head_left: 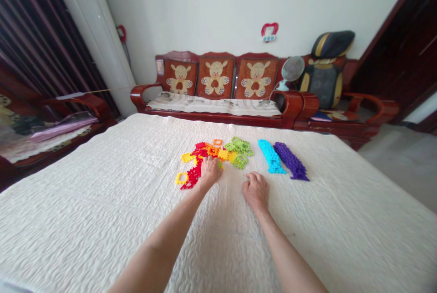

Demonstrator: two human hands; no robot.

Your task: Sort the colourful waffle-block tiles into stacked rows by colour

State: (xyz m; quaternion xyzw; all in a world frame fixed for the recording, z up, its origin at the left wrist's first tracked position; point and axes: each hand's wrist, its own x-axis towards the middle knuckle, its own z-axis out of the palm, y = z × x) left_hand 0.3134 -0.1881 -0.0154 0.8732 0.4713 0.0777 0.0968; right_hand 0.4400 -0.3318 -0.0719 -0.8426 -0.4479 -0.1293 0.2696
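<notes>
My left hand reaches into a loose pile of flat plastic building pieces with notched edges. Its fingers bend down over the pieces, and what lies under them is hidden. Red pieces lie at its left, with a yellow square frame piece beside them. Orange pieces and light green pieces spread just beyond. My right hand rests on the quilted cover with fingers loosely bent and apart, holding nothing visible. A light blue row of pieces and a purple row lie beyond it, to the right.
The cream quilted cover spreads over the broad surface before me. Behind its far edge stands a wooden sofa with bear cushions. A small fan and an armchair with a massage cushion are at the right.
</notes>
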